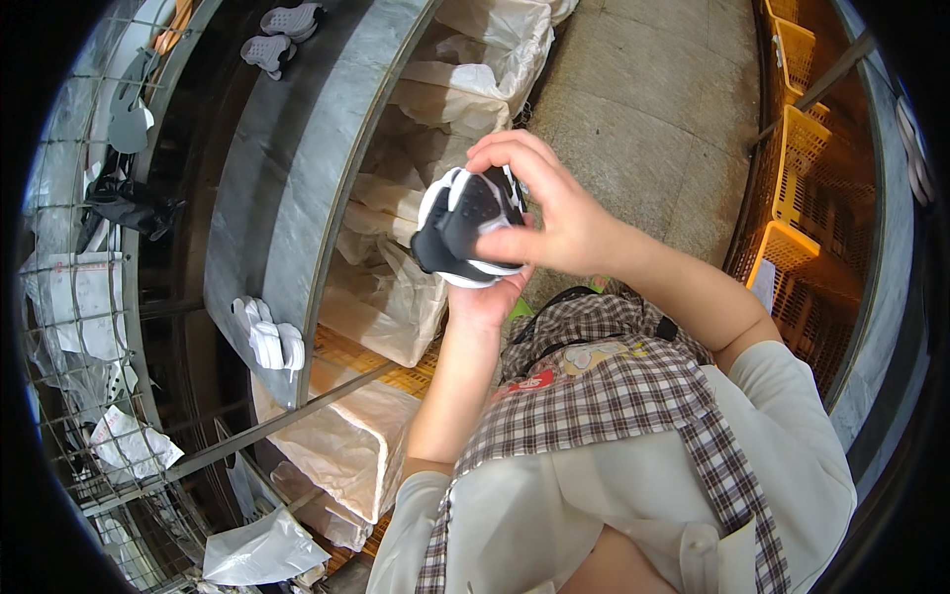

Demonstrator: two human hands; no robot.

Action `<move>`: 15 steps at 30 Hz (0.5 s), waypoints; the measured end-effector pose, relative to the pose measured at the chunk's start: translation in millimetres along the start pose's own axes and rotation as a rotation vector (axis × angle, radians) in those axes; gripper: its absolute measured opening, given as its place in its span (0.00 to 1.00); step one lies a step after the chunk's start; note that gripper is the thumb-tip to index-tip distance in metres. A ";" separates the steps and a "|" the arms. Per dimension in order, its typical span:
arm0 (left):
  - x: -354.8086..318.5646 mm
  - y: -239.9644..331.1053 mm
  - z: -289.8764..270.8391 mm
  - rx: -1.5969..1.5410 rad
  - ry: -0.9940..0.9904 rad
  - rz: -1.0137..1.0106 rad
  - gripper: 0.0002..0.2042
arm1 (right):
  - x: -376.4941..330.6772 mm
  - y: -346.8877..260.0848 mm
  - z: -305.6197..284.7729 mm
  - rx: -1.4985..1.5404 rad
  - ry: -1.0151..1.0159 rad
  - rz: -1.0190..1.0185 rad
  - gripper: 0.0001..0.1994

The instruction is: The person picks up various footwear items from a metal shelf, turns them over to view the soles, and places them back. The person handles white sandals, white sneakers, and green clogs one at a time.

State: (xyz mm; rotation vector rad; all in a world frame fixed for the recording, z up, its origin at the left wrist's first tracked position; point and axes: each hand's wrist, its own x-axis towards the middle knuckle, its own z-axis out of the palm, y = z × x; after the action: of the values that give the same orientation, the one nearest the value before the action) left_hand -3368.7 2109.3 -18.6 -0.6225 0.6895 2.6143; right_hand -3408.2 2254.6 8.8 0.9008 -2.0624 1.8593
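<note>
Fingers of both hands, the right hand (554, 223) above and the left hand (487, 297) beneath, clamp a black-and-white shoe part (467, 226) beside the grey counter (297, 158); looser pinching could drop it into the white sacks (396, 297).

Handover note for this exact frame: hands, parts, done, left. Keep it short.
Left hand: under the black-and-white shoe part, gripping it from below.
Right hand: on top, fingers curled over the same piece, at chest height over the white bags.
Small stack of white pieces sits on the grey conveyor; grey ones at its far end.
Done: piece picked up. Left: it is not yet set down.
</note>
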 end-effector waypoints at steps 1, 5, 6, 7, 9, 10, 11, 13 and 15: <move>-1.9 -3.1 9.7 0.046 -0.023 0.062 0.19 | 0.6 -7.2 3.0 0.041 0.006 0.001 0.31; -13.4 -4.8 32.8 0.088 -0.136 0.090 0.22 | 6.8 -20.2 6.0 0.010 0.023 -0.065 0.23; -14.5 -4.6 34.7 0.081 -0.149 0.077 0.22 | 8.1 -21.3 6.1 0.021 0.051 -0.067 0.21; -15.8 -4.9 34.7 0.115 -0.141 0.043 0.22 | 9.3 -21.9 6.4 0.033 0.080 -0.070 0.19; -15.1 -4.4 31.9 0.110 -0.126 -0.020 0.21 | 12.1 -22.2 7.1 0.001 0.100 -0.091 0.15; -16.4 -6.2 28.9 0.098 -0.093 -0.039 0.21 | 13.2 -22.4 7.4 -0.015 0.109 -0.103 0.14; -16.3 -8.5 26.3 0.084 -0.064 -0.086 0.21 | 14.1 -22.8 7.7 0.014 0.138 -0.072 0.12; -15.7 -11.4 22.1 0.067 0.059 -0.192 0.21 | 16.4 -24.1 9.4 0.077 0.201 -0.013 0.09; -15.2 -12.2 20.3 0.077 0.060 -0.180 0.22 | 17.0 -26.4 10.4 0.108 0.251 0.033 0.11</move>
State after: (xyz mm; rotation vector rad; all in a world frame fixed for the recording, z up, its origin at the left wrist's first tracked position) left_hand -3357.1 2126.5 0.3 -0.7076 0.7142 2.4015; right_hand -3404.1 2239.5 37.9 0.6225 -1.8527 2.0025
